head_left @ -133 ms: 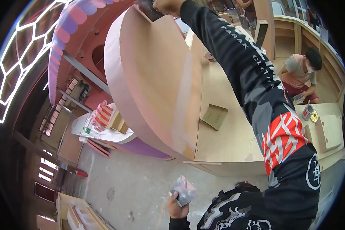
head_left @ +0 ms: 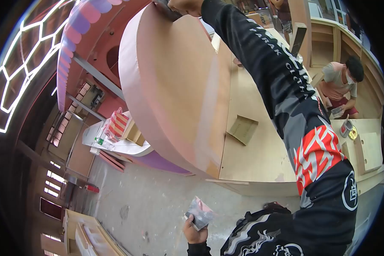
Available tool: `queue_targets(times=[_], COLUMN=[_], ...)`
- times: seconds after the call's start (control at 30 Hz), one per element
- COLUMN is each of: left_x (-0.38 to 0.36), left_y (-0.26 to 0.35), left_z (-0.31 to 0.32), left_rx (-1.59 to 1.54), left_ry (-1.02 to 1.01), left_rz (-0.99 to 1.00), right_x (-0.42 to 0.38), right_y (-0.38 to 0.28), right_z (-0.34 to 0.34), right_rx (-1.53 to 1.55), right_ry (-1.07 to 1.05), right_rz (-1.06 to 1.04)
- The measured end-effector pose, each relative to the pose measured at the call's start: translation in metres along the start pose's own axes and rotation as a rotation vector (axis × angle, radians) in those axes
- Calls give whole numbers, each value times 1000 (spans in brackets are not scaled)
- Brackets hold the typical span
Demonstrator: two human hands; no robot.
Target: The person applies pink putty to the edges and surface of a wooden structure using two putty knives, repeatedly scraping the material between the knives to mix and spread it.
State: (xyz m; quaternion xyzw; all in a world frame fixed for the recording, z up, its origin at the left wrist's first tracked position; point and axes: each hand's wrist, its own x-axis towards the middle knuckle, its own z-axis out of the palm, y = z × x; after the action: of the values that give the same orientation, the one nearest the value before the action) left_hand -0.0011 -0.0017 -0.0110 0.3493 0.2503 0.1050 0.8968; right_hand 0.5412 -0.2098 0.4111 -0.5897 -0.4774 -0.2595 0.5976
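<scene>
My left hand (head_left: 195, 230) is low in the view, closed with the thumb over a thin grey plate (head_left: 202, 219). Pink, paste-like material lies on part of this plate. At the top edge my right hand (head_left: 187, 6) reaches far out, its fingers closed round something dark, mostly cut off by the frame. That dark thing meets the upper end of a large curved wooden panel (head_left: 179, 81). A pale smoothed strip runs down the panel's face, and its rim is pinkish white.
A flat wooden top (head_left: 260, 164) adjoins the panel, with a piece of brown cardboard (head_left: 243, 129) on it. A co-worker (head_left: 339, 87) sits at the right near an open can (head_left: 345, 128). A striped bag (head_left: 116, 124) stands on a white counter. Grey floor (head_left: 136, 205) lies below.
The whole view has shifted slightly. My right hand and the dark thing sit a little higher and further left in the picture. My left hand still holds the plate.
</scene>
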Motion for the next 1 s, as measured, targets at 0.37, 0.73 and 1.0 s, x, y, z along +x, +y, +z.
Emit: queue_targets(times=[0.37, 0.73, 1.0], left_x=[18, 27, 30], left_y=[19, 30, 40], left_z=[13, 27, 36], left_rx=[-11, 21, 40], left_ry=[3, -108, -178], left_rz=[60, -6, -48], right_x=[-78, -147, -194], right_y=[-75, -102, -111], right_z=[37, 79, 108], right_rx=[24, -39, -134], right_ry=[4, -34, 18], right_rz=[12, 29, -110])
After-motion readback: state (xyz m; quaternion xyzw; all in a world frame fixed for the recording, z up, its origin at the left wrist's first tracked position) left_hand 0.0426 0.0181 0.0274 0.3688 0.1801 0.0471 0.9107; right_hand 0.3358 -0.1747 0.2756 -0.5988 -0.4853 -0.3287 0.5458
